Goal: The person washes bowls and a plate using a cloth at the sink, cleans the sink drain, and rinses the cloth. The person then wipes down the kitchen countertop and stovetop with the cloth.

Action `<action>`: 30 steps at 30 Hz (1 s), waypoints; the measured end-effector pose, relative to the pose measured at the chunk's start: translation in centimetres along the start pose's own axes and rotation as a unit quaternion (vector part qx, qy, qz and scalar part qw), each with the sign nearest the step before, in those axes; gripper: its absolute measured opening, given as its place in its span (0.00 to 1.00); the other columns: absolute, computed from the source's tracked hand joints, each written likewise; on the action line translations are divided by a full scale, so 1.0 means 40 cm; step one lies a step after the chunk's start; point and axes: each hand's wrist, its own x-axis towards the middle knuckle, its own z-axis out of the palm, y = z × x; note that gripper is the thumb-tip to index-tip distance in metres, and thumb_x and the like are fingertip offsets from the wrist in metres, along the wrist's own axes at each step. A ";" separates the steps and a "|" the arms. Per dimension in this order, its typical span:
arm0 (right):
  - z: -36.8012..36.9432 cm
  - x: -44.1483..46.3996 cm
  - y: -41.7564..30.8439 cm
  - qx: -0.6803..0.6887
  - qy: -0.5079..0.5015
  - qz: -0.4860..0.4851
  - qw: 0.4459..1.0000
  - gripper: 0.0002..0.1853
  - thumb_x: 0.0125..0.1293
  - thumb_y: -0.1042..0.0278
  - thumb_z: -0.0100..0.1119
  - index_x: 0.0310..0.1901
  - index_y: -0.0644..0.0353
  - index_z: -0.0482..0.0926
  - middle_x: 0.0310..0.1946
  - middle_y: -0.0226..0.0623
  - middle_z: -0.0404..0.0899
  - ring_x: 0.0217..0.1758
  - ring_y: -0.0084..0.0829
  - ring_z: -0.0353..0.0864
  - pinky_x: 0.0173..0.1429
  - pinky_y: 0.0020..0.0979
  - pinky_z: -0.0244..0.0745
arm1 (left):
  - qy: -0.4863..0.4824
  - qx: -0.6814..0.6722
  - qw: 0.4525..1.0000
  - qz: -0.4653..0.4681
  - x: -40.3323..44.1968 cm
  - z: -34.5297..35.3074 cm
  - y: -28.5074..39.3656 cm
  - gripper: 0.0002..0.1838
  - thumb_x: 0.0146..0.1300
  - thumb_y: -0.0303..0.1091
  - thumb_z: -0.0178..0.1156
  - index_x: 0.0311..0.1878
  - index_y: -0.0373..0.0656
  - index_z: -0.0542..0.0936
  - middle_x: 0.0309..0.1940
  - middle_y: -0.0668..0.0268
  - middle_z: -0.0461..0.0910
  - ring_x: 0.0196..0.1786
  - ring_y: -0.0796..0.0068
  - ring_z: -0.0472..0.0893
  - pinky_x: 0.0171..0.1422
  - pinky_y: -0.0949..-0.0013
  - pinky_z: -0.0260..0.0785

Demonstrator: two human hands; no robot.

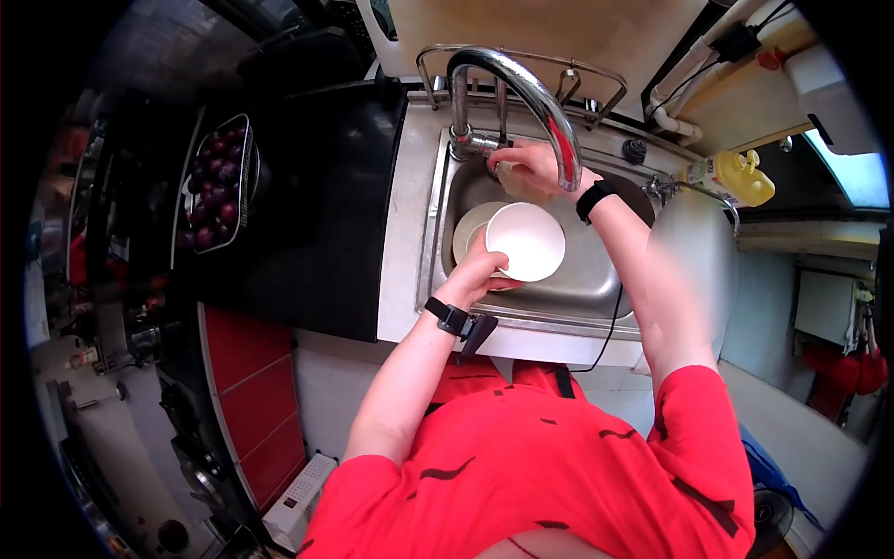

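My left hand (480, 270) grips a white bowl (527, 240) by its rim, thumb inside, tilted over the sink. Behind the bowl, another pale round dish (466, 228) shows in part at the sink's left side. My right hand (538, 166) is beside the base of the chrome faucet (460, 102), with its fingertips close to the lever. A pale yellowish, cloth-like piece (520, 184) hangs under its fingers; its exact kind is unclear. I cannot tell whether the fingertips touch the lever.
The faucet spout arches over the steel sink (596, 270). A metal rack (610, 88) stands behind it. At the right are a dark scrubber (634, 150) and a yellow bottle (740, 179). A basket of dark purple fruit (219, 186) rests on the black counter (321, 224).
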 end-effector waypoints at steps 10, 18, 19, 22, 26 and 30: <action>-0.072 -0.091 -0.063 -0.056 0.031 0.144 0.988 0.20 0.57 0.70 0.56 0.53 0.46 0.76 0.46 0.42 0.79 0.49 0.45 0.77 0.51 0.39 0.73 | 0.007 0.011 1.000 0.011 0.014 0.053 0.021 0.41 0.46 0.16 0.46 0.69 0.49 0.53 0.61 0.57 0.62 0.60 0.55 0.71 0.48 0.52 0.80; -0.078 -0.068 -0.114 -0.072 -0.017 0.121 0.990 0.29 0.50 0.75 0.57 0.56 0.39 0.75 0.49 0.38 0.79 0.52 0.43 0.78 0.52 0.40 0.74 | -0.001 0.010 1.000 0.014 0.019 0.058 0.010 0.42 0.47 0.16 0.47 0.69 0.49 0.53 0.61 0.57 0.63 0.59 0.54 0.72 0.48 0.50 0.80; -0.079 -0.072 -0.114 -0.074 -0.018 0.121 0.990 0.29 0.50 0.75 0.57 0.56 0.39 0.75 0.49 0.38 0.79 0.52 0.43 0.78 0.52 0.40 0.74 | -0.001 0.012 1.000 0.016 0.019 0.058 0.007 0.42 0.46 0.16 0.47 0.69 0.49 0.52 0.61 0.56 0.63 0.59 0.54 0.72 0.47 0.50 0.80; -0.074 -0.077 -0.083 -0.041 0.020 0.142 0.989 0.24 0.54 0.74 0.56 0.54 0.45 0.76 0.49 0.41 0.79 0.51 0.44 0.78 0.52 0.40 0.73 | 0.002 0.016 1.000 0.024 0.028 0.060 0.003 0.42 0.46 0.17 0.47 0.69 0.49 0.53 0.61 0.56 0.62 0.60 0.55 0.70 0.47 0.51 0.80; -0.074 -0.121 -0.030 -0.026 0.160 0.175 0.971 0.19 0.58 0.70 0.57 0.53 0.58 0.76 0.45 0.46 0.80 0.47 0.42 0.80 0.52 0.35 0.74 | 0.004 0.000 1.000 0.022 0.017 0.061 0.005 0.41 0.46 0.17 0.47 0.68 0.51 0.53 0.61 0.57 0.62 0.61 0.55 0.69 0.46 0.52 0.81; -0.066 -0.198 -0.135 0.199 0.280 0.214 0.914 0.20 0.53 0.67 0.65 0.49 0.64 0.78 0.40 0.39 0.81 0.42 0.31 0.80 0.51 0.29 0.74 | 0.016 0.030 0.998 0.047 0.023 0.065 0.009 0.41 0.47 0.17 0.47 0.67 0.55 0.55 0.60 0.59 0.63 0.59 0.56 0.70 0.45 0.53 0.81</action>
